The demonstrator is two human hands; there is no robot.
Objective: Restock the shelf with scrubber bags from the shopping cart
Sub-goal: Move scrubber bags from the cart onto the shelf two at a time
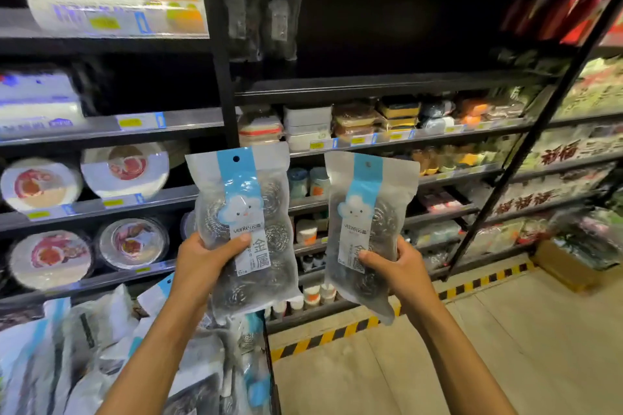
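My left hand (202, 261) grips a clear scrubber bag (244, 212) with a blue stripe and a cloud face, held upright before the shelves. My right hand (399, 268) grips a second, matching scrubber bag (365, 209), also upright, a little to the right. Both bags hold steel wool balls. The shopping cart (269, 357) at the lower left holds several more scrubber bags (111, 340) in a loose pile. On the dark upper shelf bay (387, 27), two scrubber bags (261, 15) hang side by side at its left end.
Black metal shelving fills the view. Sponges and cloth packs (371, 120) sit on the shelf below the dark bay; disposable plates (124, 170) fill the left shelves. A black upright post (526, 148) slants at the right. Yellow-black floor tape (397, 313) runs along the shelf base.
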